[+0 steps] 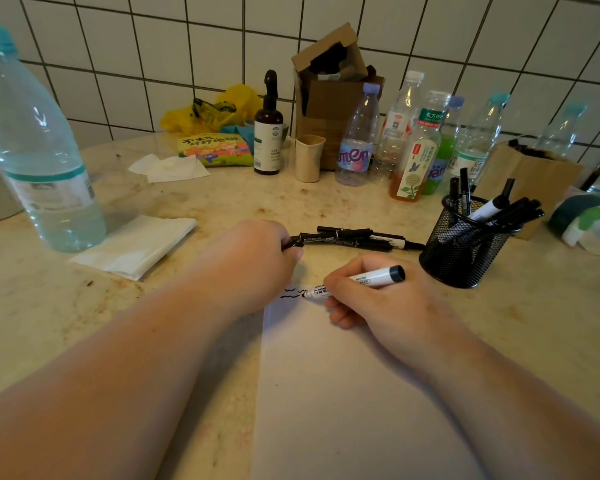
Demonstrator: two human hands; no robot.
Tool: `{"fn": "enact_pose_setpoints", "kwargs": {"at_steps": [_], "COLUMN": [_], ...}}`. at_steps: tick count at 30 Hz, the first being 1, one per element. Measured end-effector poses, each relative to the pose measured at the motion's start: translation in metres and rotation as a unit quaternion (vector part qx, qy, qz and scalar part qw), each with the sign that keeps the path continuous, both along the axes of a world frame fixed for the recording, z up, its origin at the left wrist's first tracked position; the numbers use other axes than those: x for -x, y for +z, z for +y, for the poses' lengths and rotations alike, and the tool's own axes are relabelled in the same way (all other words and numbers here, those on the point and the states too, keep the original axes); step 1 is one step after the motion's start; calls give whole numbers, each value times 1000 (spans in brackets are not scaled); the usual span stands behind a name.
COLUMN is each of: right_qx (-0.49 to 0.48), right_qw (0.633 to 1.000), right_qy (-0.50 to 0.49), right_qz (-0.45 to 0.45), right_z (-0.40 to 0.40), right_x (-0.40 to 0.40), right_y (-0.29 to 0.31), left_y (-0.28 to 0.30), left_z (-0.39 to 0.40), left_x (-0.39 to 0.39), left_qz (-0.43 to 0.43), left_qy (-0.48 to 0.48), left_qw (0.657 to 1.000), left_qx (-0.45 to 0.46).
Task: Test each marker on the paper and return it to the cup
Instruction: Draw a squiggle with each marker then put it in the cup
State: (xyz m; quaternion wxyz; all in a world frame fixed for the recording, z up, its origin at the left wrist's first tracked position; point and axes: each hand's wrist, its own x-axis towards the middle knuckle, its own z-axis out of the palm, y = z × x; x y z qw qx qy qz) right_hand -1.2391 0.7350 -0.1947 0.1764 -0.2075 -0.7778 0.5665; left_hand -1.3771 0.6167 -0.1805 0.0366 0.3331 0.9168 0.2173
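With the right hand curled round the white marker, tip on the paper's far edge, and the left hand pinching what looks like its cap, strokes could run onto the surface, left of the mesh cup.

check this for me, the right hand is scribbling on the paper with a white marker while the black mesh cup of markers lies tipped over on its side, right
Not quite. In the head view the black mesh cup stands upright to the right of the paper, with markers sticking out of its top. The rest holds: the right hand grips a white marker with its tip on the paper beside black squiggles.
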Motion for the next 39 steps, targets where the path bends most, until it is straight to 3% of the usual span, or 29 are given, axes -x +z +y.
{"fn": "enact_pose_setpoints", "kwargs": {"at_steps": [17, 24, 31, 39], "right_qx": [13, 49, 218, 211], "right_qw": [999, 990, 961, 966], "right_qy": [-37, -106, -32, -36], "right_qz": [8, 85, 168, 143], "right_z": [12, 28, 27, 28], "right_x": [-3, -8, -8, -7], "right_y": [-3, 5, 12, 11], "left_y": [2, 4, 5, 6], "left_z": [-2, -6, -6, -5], "left_x": [-1, -5, -9, -14], "left_qz": [-26, -29, -50, -44], "left_qy": [-5, -47, -83, -104], "left_qw": [999, 998, 992, 989], "left_qx": [-25, -39, -76, -96]}}
